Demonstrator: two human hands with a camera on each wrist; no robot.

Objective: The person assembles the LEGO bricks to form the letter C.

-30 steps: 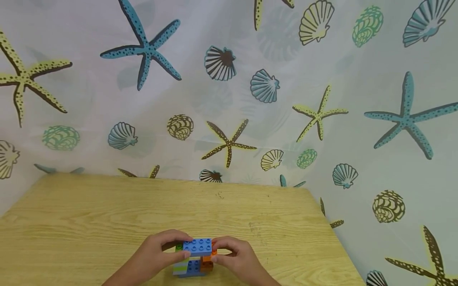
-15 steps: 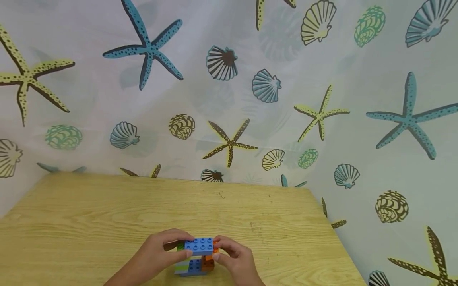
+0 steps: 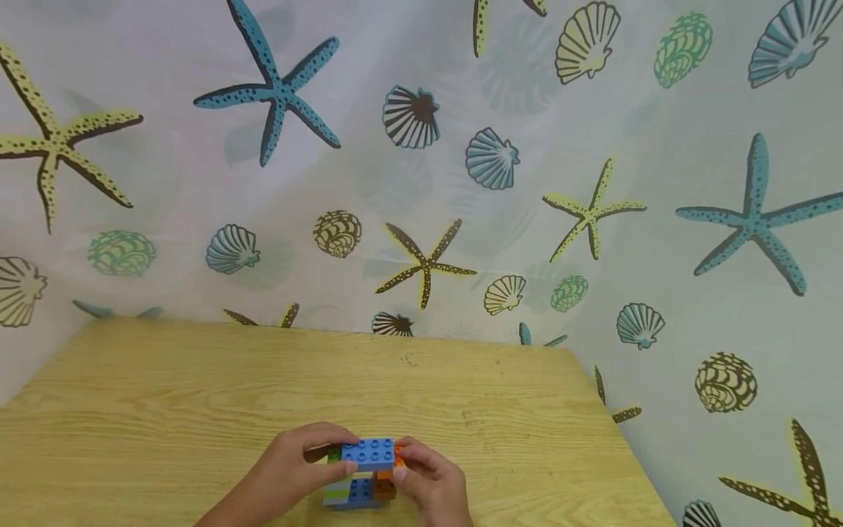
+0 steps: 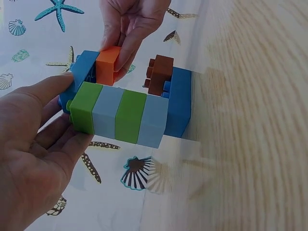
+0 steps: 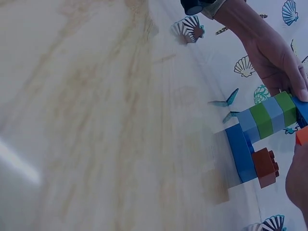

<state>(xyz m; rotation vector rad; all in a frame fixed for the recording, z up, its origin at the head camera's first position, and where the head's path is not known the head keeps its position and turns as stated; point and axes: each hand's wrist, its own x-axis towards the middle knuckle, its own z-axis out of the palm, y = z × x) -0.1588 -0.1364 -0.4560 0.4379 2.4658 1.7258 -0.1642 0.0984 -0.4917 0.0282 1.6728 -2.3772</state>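
On the table stands a toy brick structure. A long blue brick (image 4: 179, 103) is its base, bearing a striped green and light-blue brick column (image 4: 130, 115) at the left and a brown brick (image 4: 160, 77) at the right. Across the column's top lies another blue brick (image 3: 369, 455), whose left end my left hand (image 3: 296, 465) pinches between thumb and fingers. My right hand (image 3: 437, 479) pinches an orange brick (image 4: 107, 67) at that brick's right end. In the left wrist view, a gap separates orange from brown. The orange brick is partly hidden by my fingers.
The structure sits near the front of a wood-grain table (image 3: 316, 380). Behind and to the right hangs a pale cloth (image 3: 500, 241) printed with starfish and shells.
My right wrist has swung inward, its forearm now more upright, while the fingers stay on the orange brick. The left hand keeps its hold. The head view has shifted slightly.
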